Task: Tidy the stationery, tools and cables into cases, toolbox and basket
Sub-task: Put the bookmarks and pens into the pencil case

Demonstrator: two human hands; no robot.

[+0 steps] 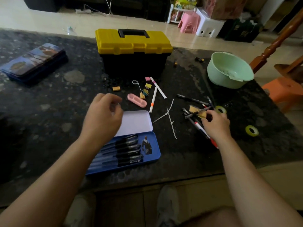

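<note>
Right hand (215, 124) pinches a pen from the pen pile (195, 112). Left hand (102, 115), loosely curled and empty, hovers over the open blue pencil case (152, 154) holding black pens (126, 149). Beyond: closed toolbox (133, 51), green basket (229, 70), 2 tape rolls (252, 130).

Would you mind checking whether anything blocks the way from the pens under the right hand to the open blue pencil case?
Only the loose white cable ties lie on the table between the pen pile at the right hand and the open pencil case; they are flat.
</note>
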